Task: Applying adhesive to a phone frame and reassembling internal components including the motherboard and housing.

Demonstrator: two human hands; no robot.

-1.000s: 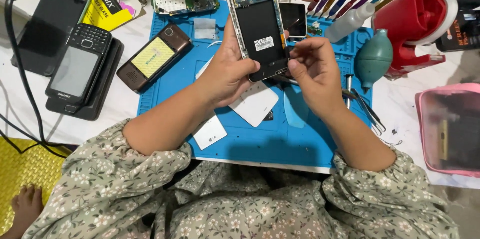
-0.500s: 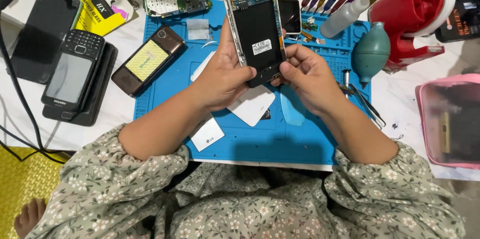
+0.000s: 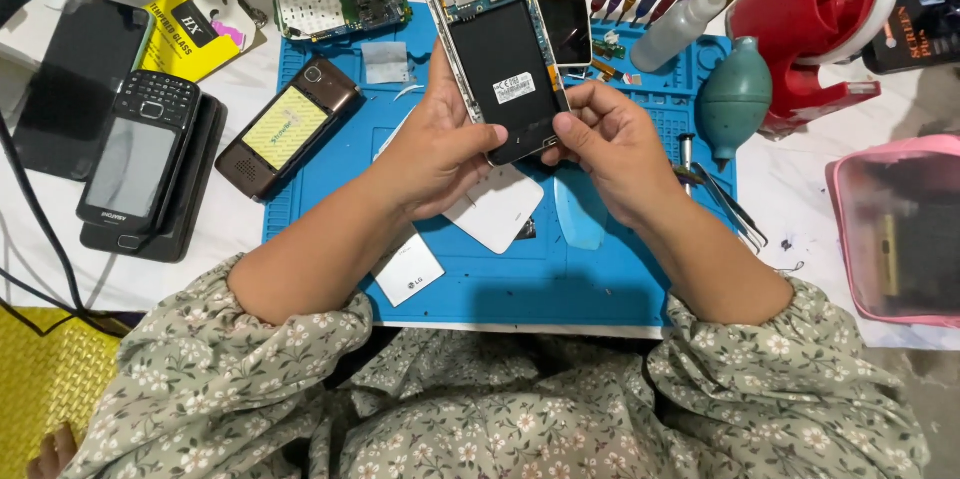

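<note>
We see a white table point(image 3: 240, 239) carrying a blue work mat point(image 3: 560, 289). On the mat lie a brown phone point(image 3: 287, 127), 2 white covers point(image 3: 495, 207), a teal air blower point(image 3: 734, 99), tweezers point(image 3: 735, 204) and a green circuit board point(image 3: 342, 3). Left of the mat, 2 black phones point(image 3: 140, 164) lie stacked; a pink case point(image 3: 890, 229) rests at right.

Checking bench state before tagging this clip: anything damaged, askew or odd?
The phone held by the left hand and right hand has its back off, circuit board exposed. A bare circuit board lies loose at the blue mat's top edge. Nothing looks spilled.
</note>
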